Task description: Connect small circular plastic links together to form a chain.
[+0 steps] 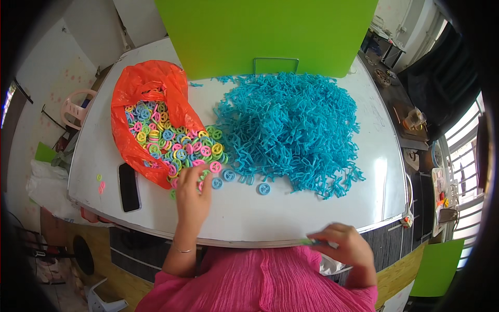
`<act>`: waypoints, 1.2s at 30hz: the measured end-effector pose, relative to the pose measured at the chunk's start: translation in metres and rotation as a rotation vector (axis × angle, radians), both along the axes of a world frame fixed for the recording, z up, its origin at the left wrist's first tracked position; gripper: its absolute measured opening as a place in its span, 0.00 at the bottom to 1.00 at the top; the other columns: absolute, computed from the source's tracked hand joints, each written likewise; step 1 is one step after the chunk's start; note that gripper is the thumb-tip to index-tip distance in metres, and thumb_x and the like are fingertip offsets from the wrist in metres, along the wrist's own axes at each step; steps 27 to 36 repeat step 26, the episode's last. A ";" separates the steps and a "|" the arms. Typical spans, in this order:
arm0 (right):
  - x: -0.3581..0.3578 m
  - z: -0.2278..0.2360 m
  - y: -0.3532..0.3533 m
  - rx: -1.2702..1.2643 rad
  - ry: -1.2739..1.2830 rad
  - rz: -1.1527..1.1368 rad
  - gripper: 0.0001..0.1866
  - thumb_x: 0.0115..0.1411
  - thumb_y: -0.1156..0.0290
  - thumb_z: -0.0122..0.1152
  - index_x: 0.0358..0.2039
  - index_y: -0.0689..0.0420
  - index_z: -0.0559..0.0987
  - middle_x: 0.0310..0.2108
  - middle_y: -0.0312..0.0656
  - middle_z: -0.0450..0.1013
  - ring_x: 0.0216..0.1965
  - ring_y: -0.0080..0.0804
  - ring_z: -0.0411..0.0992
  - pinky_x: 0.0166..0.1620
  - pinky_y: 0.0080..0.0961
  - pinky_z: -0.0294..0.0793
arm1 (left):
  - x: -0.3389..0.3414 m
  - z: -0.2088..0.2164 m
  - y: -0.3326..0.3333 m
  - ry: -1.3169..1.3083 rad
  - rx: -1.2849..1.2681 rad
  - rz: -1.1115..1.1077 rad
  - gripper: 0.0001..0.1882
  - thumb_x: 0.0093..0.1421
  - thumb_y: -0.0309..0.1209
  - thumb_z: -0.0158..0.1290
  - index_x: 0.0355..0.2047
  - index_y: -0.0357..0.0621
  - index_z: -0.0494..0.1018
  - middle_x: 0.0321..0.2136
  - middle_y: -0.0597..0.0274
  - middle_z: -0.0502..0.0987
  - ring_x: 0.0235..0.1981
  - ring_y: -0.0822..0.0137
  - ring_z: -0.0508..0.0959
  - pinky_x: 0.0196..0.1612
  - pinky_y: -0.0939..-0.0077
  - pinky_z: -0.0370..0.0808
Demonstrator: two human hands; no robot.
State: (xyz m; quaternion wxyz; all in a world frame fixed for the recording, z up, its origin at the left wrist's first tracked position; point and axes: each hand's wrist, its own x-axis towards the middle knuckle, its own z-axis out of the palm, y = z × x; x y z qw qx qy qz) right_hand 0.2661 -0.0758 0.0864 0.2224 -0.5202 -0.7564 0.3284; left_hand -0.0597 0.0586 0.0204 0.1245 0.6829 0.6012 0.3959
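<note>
Small plastic wheels [169, 145] in pink, yellow, green and blue spill from a red plastic bag [122, 125] onto the white table. At the near edge of this heap is my left hand [192, 200], its thumb and forefinger apart, with pink and green wheels showing between them. Three blue wheels, one of them here [264, 189], lie separately to its right. My right hand [345, 247] is by the table's front edge, its fingers pinched on a small green and blue plastic piece [312, 242], blurred and partly hidden. A big pile of thin blue plastic pieces [291, 130] covers the table's middle and right.
A black phone [129, 187] lies left of the bag, and a few small pink and green bits [101, 186] lie beyond it. Behind the blue pile stands a bright green panel [265, 36] with a wire handle. The white table [234, 218] has a curved front edge.
</note>
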 end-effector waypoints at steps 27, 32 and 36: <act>-0.077 -0.044 0.120 0.525 -0.486 0.363 0.16 0.56 0.73 0.59 0.46 0.54 0.77 0.44 0.39 0.74 0.39 0.36 0.74 0.35 0.27 0.77 | 0.002 -0.016 -0.021 0.009 -0.177 -0.172 0.18 0.49 0.26 0.64 0.41 0.42 0.74 0.35 0.61 0.71 0.30 0.67 0.75 0.30 0.76 0.74; -0.077 -0.044 0.120 0.525 -0.486 0.363 0.16 0.56 0.73 0.59 0.46 0.54 0.77 0.44 0.39 0.74 0.39 0.36 0.74 0.35 0.27 0.77 | 0.002 -0.016 -0.021 0.009 -0.177 -0.172 0.18 0.49 0.26 0.64 0.41 0.42 0.74 0.35 0.61 0.71 0.30 0.67 0.75 0.30 0.76 0.74; -0.077 -0.044 0.120 0.525 -0.486 0.363 0.16 0.56 0.73 0.59 0.46 0.54 0.77 0.44 0.39 0.74 0.39 0.36 0.74 0.35 0.27 0.77 | 0.002 -0.016 -0.021 0.009 -0.177 -0.172 0.18 0.49 0.26 0.64 0.41 0.42 0.74 0.35 0.61 0.71 0.30 0.67 0.75 0.30 0.76 0.74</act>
